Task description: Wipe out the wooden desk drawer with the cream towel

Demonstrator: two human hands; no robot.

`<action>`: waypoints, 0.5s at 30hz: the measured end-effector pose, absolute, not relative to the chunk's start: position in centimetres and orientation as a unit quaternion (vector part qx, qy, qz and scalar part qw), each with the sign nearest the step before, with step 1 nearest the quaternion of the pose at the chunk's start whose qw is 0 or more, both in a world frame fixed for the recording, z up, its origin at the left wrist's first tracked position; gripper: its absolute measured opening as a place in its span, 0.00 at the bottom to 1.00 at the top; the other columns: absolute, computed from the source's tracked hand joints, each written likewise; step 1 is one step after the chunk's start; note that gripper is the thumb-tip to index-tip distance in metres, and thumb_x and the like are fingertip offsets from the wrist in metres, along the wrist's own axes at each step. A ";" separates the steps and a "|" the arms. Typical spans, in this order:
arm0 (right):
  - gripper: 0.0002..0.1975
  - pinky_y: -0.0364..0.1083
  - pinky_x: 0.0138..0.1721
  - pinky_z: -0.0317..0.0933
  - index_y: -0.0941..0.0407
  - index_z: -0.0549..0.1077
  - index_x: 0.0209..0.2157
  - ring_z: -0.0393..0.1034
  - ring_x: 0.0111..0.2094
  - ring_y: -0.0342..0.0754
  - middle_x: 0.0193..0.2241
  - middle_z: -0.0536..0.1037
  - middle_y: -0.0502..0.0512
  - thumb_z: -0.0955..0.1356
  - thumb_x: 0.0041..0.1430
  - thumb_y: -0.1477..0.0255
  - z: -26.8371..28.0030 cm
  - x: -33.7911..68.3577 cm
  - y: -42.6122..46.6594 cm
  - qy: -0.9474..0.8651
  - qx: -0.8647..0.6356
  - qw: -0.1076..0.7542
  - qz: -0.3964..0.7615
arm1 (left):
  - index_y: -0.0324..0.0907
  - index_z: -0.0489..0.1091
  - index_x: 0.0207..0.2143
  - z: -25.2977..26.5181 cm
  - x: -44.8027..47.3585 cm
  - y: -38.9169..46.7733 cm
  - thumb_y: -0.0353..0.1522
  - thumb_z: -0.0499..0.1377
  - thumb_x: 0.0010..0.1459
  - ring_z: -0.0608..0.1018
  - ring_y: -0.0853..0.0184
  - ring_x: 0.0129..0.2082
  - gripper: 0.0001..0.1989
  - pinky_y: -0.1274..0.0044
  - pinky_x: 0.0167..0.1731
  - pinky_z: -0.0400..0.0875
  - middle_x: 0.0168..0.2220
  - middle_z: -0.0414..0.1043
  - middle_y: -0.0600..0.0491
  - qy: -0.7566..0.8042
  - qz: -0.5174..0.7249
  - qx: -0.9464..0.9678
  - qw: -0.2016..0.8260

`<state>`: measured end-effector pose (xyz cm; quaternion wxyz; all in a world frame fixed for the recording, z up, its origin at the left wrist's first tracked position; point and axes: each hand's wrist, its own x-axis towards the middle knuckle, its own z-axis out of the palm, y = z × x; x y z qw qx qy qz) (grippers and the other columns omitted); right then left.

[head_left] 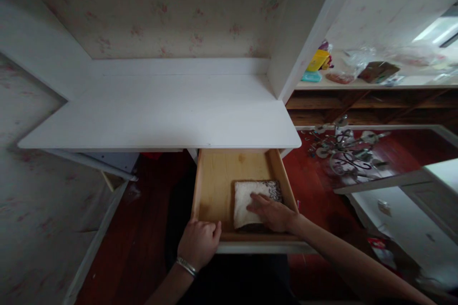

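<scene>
A wooden drawer (216,178) is pulled out beneath the white desk. Its front left corner is gripped by my left hand (200,243), with the fingers curled over the edge and a silver bracelet on the wrist. Inside the drawer, toward the front right, lies a folded cloth (243,198), cream with a dark floral pattern at one corner. My right hand (270,212) rests on the cloth, fingers stretched out and lying flat on it; part of the cloth is hidden below the hand.
The white desk top (171,109) overhangs the drawer. On the right, a chandelier (347,147) lies on the red floor (315,190). A shelf holds a yellow container (317,60) and plastic bags. White furniture (404,214) stands at the lower right.
</scene>
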<state>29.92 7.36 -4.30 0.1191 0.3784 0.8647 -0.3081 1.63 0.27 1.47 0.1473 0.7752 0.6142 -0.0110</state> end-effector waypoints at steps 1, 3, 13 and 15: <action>0.38 0.55 0.58 0.54 0.44 0.61 0.61 0.44 0.64 0.62 0.65 0.48 0.58 0.69 0.47 0.76 -4.4 29.4 7.3 0.865 0.381 0.121 -0.303 | 0.43 0.74 0.22 1.5 1.7 0.2 0.37 0.43 0.66 0.77 0.67 0.27 0.26 0.71 0.37 0.60 0.24 0.76 0.52 0.615 -0.011 0.775 0.144; 0.38 0.57 0.55 0.58 0.43 0.60 0.61 0.45 0.63 0.65 0.65 0.46 0.59 0.71 0.47 0.72 -4.5 27.9 7.3 0.865 0.387 0.126 -0.295 | 0.43 0.74 0.22 1.5 1.7 0.2 0.37 0.43 0.66 0.77 0.67 0.27 0.26 0.72 0.37 0.60 0.25 0.76 0.52 0.617 -0.011 0.775 0.137; 0.30 0.62 0.47 0.62 0.43 0.63 0.58 0.52 0.59 0.67 0.62 0.52 0.61 0.68 0.53 0.57 -4.2 16.2 7.3 0.898 0.371 0.082 -0.221 | 0.43 0.75 0.23 1.3 1.5 -0.1 0.36 0.44 0.66 0.77 0.67 0.27 0.25 0.72 0.36 0.61 0.25 0.77 0.51 0.617 0.002 0.777 0.122; 0.29 0.63 0.47 0.62 0.44 0.63 0.58 0.52 0.59 0.67 0.62 0.53 0.62 0.67 0.53 0.57 -4.7 15.0 7.6 0.896 0.386 0.073 -0.205 | 0.43 0.74 0.22 1.2 1.4 -0.2 0.36 0.44 0.66 0.77 0.67 0.27 0.25 0.72 0.36 0.61 0.25 0.77 0.52 0.619 0.007 0.776 0.120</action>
